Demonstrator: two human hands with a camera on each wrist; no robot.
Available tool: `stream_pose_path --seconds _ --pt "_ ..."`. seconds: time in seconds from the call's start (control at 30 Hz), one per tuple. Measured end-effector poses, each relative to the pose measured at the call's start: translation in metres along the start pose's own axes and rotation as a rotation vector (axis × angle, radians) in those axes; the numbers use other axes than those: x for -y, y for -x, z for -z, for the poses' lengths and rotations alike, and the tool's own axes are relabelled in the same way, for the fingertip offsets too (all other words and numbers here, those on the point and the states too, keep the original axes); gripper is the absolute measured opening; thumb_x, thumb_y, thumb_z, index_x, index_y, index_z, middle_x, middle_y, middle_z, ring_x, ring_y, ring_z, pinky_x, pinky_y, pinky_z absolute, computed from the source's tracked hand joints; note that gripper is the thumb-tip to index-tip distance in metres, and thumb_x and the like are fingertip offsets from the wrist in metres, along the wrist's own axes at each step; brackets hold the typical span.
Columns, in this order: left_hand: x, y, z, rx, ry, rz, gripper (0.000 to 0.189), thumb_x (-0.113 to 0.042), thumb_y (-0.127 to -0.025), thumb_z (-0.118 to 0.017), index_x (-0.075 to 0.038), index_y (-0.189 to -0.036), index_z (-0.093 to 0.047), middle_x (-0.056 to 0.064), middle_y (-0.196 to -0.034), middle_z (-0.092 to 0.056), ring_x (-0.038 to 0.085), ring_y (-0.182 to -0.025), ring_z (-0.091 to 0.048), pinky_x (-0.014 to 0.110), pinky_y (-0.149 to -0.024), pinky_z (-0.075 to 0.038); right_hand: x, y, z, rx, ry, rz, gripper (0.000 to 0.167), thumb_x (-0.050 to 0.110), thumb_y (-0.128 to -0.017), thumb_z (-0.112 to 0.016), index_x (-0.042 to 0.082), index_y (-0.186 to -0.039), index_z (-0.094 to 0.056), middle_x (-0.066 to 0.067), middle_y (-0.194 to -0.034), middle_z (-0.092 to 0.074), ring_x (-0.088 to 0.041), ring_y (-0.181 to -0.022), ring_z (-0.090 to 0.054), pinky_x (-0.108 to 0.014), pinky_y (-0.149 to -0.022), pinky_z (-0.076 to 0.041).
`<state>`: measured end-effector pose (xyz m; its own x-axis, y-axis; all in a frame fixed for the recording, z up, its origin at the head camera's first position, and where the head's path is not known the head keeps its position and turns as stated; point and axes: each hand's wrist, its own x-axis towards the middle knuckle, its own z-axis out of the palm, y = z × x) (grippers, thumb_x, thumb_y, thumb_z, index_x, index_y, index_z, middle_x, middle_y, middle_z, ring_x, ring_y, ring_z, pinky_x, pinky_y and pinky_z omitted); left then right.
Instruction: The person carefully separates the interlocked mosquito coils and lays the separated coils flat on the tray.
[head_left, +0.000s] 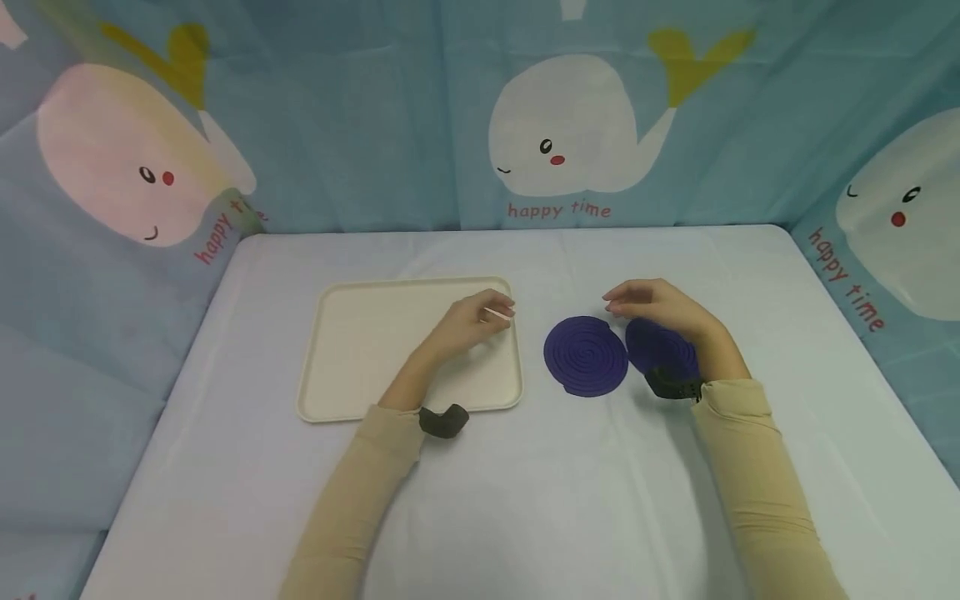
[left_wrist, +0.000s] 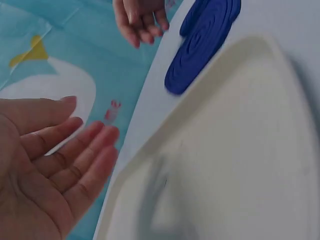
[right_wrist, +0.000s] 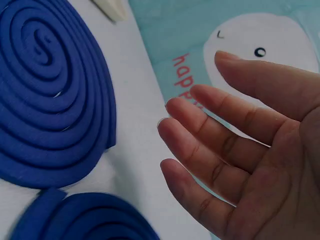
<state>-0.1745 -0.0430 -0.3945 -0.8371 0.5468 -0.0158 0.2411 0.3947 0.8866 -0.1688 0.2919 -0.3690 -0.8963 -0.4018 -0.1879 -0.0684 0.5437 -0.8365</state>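
Over the right part of a cream rectangular tray (head_left: 375, 350) hovers my left hand (head_left: 468, 323), its fingers relaxed and holding nothing. In the left wrist view the palm and loosely spread fingers (left_wrist: 75, 165) show above the tray's rim. My right hand (head_left: 660, 308) is held above a blue-purple spiral coaster-like disc (head_left: 660, 346), partly covering it in the head view. A second spiral disc (head_left: 586, 356) lies flat just left of it, near the tray's right side. In the right wrist view the right palm (right_wrist: 280, 185) faces the discs with nothing in it.
The things lie on a white-covered table (head_left: 562, 500). Behind and at both sides hangs a light blue curtain (head_left: 360, 125) printed with whales, meeting the table's back edge. A dark wrist strap piece (head_left: 444, 422) sits below the left hand.
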Motion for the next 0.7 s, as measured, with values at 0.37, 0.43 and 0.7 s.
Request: stream_pose_path --seconds 0.37,0.43,0.7 --pt "-0.014 -0.014 -0.064 0.023 -0.039 0.157 0.033 -0.011 -0.090 -0.062 -0.002 -0.122 -0.057 0.011 -0.119 -0.062 0.023 -0.106 -0.062 0.028 -0.085 -0.052 -0.024 -0.005 -0.016 -0.045 -0.062 -0.055 0.035 0.017 -0.092 -0.063 -0.006 -0.118 -0.060 -0.022 -0.113 -0.063 -0.011 -0.097 -0.059 -0.024 -0.086 -0.046" --pt "-0.016 -0.013 -0.071 0.003 -0.058 0.184 0.036 -0.014 -0.090 -0.063 -0.002 -0.123 -0.056 0.011 -0.122 -0.061 0.023 -0.108 -0.061 0.028 -0.087 -0.051 -0.027 -0.006 -0.018 -0.063 -0.062 -0.065 0.034 0.017 -0.091 -0.063 -0.006 -0.117 -0.061 -0.021 -0.113 -0.063 -0.011 -0.096 -0.059 -0.025 -0.085 -0.047" --pt "-0.028 -0.014 -0.078 -0.007 -0.029 0.196 0.048 -0.025 -0.094 -0.058 0.001 -0.134 -0.047 0.016 -0.131 -0.055 0.026 -0.118 -0.055 0.034 -0.096 -0.046 -0.031 -0.007 -0.022 -0.090 -0.015 -0.079 0.036 0.022 -0.092 -0.063 -0.005 -0.115 -0.062 -0.021 -0.114 -0.064 -0.027 -0.104 -0.059 -0.042 -0.094 -0.045"
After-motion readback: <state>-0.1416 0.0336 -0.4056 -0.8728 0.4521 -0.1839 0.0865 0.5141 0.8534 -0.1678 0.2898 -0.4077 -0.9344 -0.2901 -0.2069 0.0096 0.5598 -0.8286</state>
